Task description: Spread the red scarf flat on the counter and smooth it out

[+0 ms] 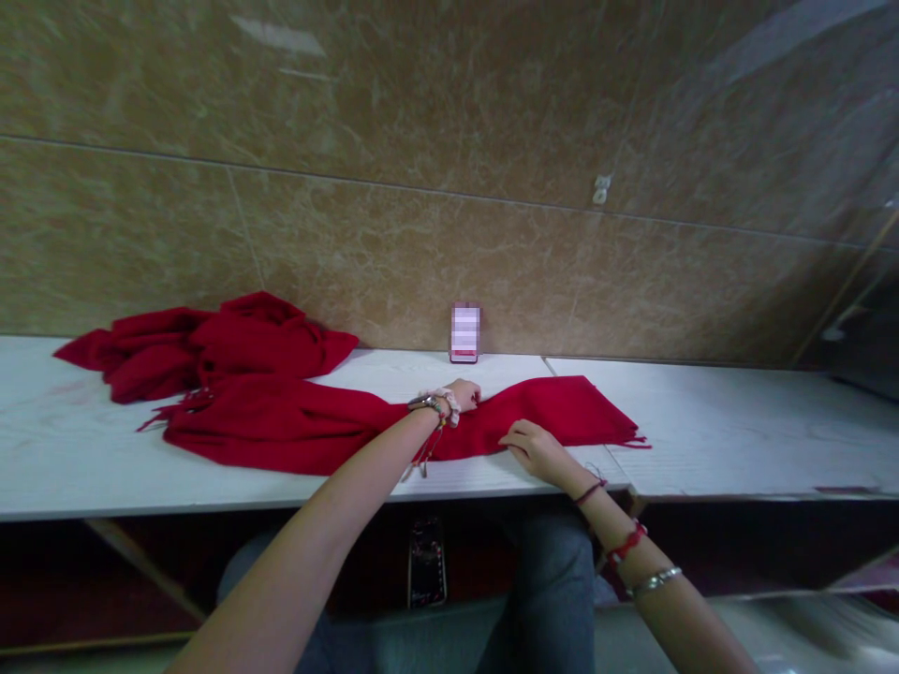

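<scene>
A long red scarf (295,426) with fringed ends lies lengthwise on the white table, bunched on the left and flatter on the right. My left hand (464,394) is closed at the scarf's far edge, near its middle; the fingertips are mostly hidden. At the near edge, a little further right, my right hand (534,449) has its fingers curled and pressed together on the cloth. Between the hands the fabric is drawn narrower, and it fans out toward the right end. Bracelets and a scrunchie circle my left wrist; more bracelets are on my right forearm.
A heap of red cloth (211,346) rests against the tiled wall (393,234) at the back left. A phone (464,334) leans upright on the wall. The white table (737,431) has open shelves below, where a dark phone-like object (427,562) shows near my legs.
</scene>
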`<state>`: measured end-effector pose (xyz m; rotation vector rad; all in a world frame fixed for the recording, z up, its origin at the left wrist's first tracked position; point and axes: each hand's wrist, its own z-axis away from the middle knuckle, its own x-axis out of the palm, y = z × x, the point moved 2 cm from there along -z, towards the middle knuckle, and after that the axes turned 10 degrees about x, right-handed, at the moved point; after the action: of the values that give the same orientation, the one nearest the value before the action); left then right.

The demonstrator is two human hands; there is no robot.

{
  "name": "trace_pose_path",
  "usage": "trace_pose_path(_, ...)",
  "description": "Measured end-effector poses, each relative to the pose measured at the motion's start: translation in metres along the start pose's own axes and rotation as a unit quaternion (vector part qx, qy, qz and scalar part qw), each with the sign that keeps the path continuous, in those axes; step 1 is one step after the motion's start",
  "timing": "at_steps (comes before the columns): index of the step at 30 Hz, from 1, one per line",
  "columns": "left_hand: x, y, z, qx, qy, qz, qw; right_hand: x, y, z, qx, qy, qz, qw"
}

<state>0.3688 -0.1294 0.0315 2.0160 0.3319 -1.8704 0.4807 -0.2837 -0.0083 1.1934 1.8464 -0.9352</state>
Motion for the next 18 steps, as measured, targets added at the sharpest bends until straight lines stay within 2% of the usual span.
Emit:
trace_pose_path(9,-0.002,0.005,-0.006,-0.022,-0.023,-0.004,0.999,0.002,0.002,0.0,-0.006,0.004,0.003,1.0)
trace_pose_path(15,-0.005,-0.015,-0.017,-0.077,0.029,-0.027,0.996,0.001,0.001,-0.001,-0.006,0.008,-0.011,1.0)
trace_pose_path(18,0.0,-0.027,-0.022,-0.065,0.046,-0.026,0.997,0.0,0.0,-0.001,-0.005,0.01,-0.01,1.0)
